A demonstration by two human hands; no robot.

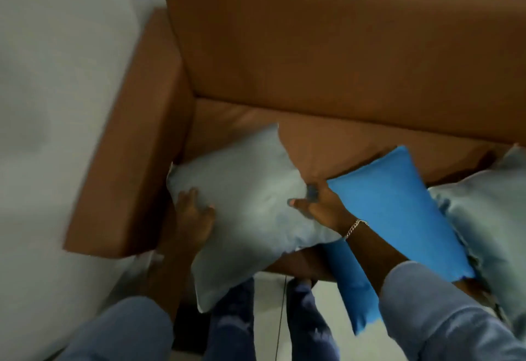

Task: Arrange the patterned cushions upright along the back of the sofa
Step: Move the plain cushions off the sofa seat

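Sofa (327, 47) brown, smooth matt, leather-like. Pale cushion (250, 207) in my grip: satiny cloth, slight sheen. Blue cushion (395, 207) matt cloth. My bracelet (354, 226) shiny metal chain. My sleeves (444, 318) soft light-blue cloth.

A home living room.
A brown upholstered sofa (327, 47) is set against a plain pale wall (65, 61), with loose cushions (250, 204) on its seat and a light floor (327, 303) seen below.

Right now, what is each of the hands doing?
Left hand: gripping the left edge of the pale cushion.
Right hand: gripping the right edge of the same cushion.
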